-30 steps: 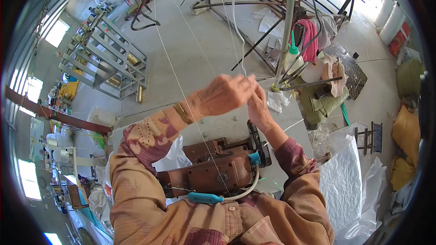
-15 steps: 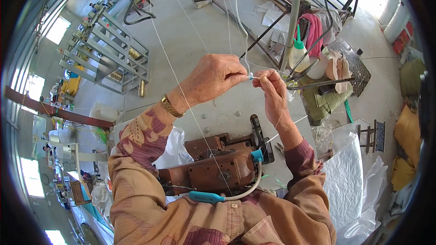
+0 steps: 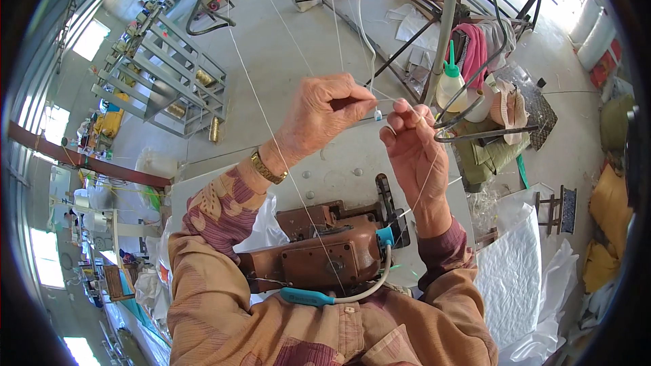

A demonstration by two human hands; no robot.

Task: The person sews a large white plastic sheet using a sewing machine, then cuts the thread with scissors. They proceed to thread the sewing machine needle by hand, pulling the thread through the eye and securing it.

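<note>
Above the table my left hand point(image 3: 325, 105) pinches a thin white thread point(image 3: 388, 99) between thumb and fingertips. My right hand point(image 3: 417, 146), close by on the right, has its palm turned up and its fingertips closed on the same thread. From the right hand the thread runs down toward the brown sewing machine point(image 3: 332, 254) under my forearms. Between the hands hangs a white cord point(image 3: 367, 34) with a small white and blue tip point(image 3: 378, 115), apart from the fingers. A blue handle point(image 3: 307, 297) on a pale hose lies along the machine's near side.
Thin threads cross the view in front of my left arm. At the right, a bent metal rod point(image 3: 485, 133) and an upright pole point(image 3: 446, 34) stand near a green-capped bottle point(image 3: 451, 85). White plastic sheeting point(image 3: 512, 278) lies right of the table. A grey metal rack point(image 3: 159, 71) stands far left.
My right hand has moved right and turned palm up, and the hands are farther apart with the thread stretched between them. The cord's tip now hangs free below the thread.
</note>
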